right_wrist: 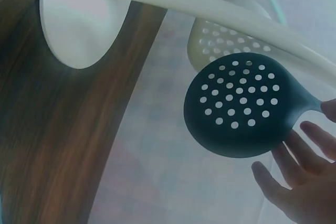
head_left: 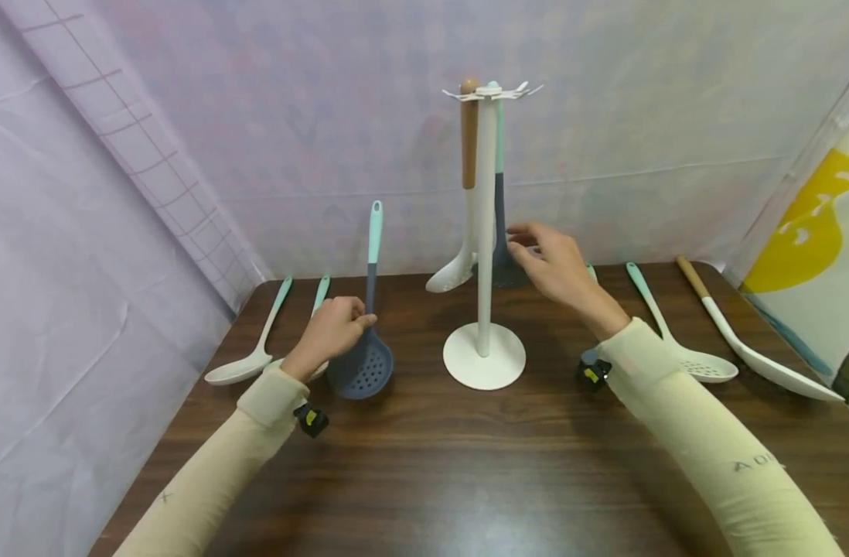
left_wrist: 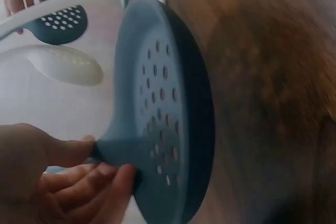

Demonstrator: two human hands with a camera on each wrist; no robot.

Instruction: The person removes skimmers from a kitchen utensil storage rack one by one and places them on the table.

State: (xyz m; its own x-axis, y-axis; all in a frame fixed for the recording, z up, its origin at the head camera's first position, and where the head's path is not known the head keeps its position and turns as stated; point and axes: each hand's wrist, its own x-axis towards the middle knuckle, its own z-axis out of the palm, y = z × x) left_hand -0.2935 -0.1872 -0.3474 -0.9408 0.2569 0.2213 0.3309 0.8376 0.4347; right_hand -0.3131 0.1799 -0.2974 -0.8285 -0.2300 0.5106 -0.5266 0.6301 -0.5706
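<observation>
Slate-blue in colour, a perforated skimmer (head_left: 372, 370) is pinched at its neck between the thumb and fingers of the left hand (head_left: 332, 331). Its mint handle (head_left: 375, 232) is pointed upward, and its bowl is held over the left part of the dark wooden table (head_left: 466, 472), beside the white stand (head_left: 485, 271). The right hand (head_left: 555, 267) is left unclenched, its fingers spread loosely beside a second skimmer (right_wrist: 236, 106) of the same colour; whether contact is made cannot be told. That second skimmer is hung by its mint handle from the hooks at the stand's top, and near it a wooden-handled white utensil (head_left: 455, 275) with a perforated bowl is also hung. Farther left, a white spoon (head_left: 240, 370) with a mint handle is laid on the table, and another mint-handled utensil (head_left: 320, 292) is partly hidden by the left hand. On the right, a white slotted turner (head_left: 706, 365) and a wooden-handled white tool (head_left: 779, 371) are laid side by side. Pale cloth (head_left: 313, 116) is hung behind.
</observation>
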